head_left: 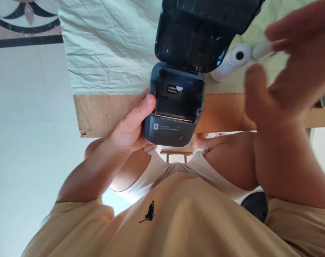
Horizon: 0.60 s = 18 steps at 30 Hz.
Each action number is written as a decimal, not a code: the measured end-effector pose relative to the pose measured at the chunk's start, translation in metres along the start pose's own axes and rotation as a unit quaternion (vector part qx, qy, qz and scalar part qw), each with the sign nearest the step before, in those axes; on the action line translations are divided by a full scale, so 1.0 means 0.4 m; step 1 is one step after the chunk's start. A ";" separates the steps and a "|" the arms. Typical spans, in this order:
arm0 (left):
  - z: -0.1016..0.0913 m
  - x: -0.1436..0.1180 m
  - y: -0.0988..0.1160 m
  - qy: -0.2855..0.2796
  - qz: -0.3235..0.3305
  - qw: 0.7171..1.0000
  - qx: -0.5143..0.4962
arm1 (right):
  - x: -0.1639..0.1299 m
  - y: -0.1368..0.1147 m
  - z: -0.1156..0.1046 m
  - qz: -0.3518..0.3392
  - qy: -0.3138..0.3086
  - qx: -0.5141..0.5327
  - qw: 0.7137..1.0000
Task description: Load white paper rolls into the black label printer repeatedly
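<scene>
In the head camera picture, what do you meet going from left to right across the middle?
Pale floor → left hand, holding the side of the printer → open dark grey printer, lid up and paper bay empty → white paper roll on the cloth → right hand, raised, blurred and open.

Bright, even daylight; the white floor (23,117) looks nearly washed out. The right hand (288,71) is blurred (close to the lens), and edges bend outward.

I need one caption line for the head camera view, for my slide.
Left hand grips a small dark printer with its lid open, right hand raised open near paper rolls.
</scene>
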<state>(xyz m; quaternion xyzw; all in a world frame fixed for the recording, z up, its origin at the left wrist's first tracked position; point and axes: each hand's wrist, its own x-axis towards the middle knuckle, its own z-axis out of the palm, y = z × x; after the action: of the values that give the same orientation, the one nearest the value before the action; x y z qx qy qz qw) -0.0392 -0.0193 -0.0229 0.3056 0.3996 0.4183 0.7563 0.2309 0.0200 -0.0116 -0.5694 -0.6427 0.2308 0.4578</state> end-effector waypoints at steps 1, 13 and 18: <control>0.003 0.002 0.000 -0.016 0.001 1.000 -0.011 | -0.004 -0.008 0.015 -0.039 -0.037 -0.047 0.997; 0.033 0.002 0.011 0.000 0.002 1.000 0.002 | 0.012 0.011 0.052 -0.122 -0.126 -0.182 0.967; 0.031 0.000 0.015 0.022 0.004 1.000 0.011 | 0.012 0.011 0.057 -0.083 -0.078 -0.219 0.969</control>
<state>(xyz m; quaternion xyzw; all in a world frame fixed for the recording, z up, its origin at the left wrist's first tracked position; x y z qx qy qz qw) -0.0309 -0.0182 -0.0119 0.3066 0.4195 0.4229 0.7424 0.2140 0.0306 -0.0245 -0.5808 -0.7560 0.0896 0.2882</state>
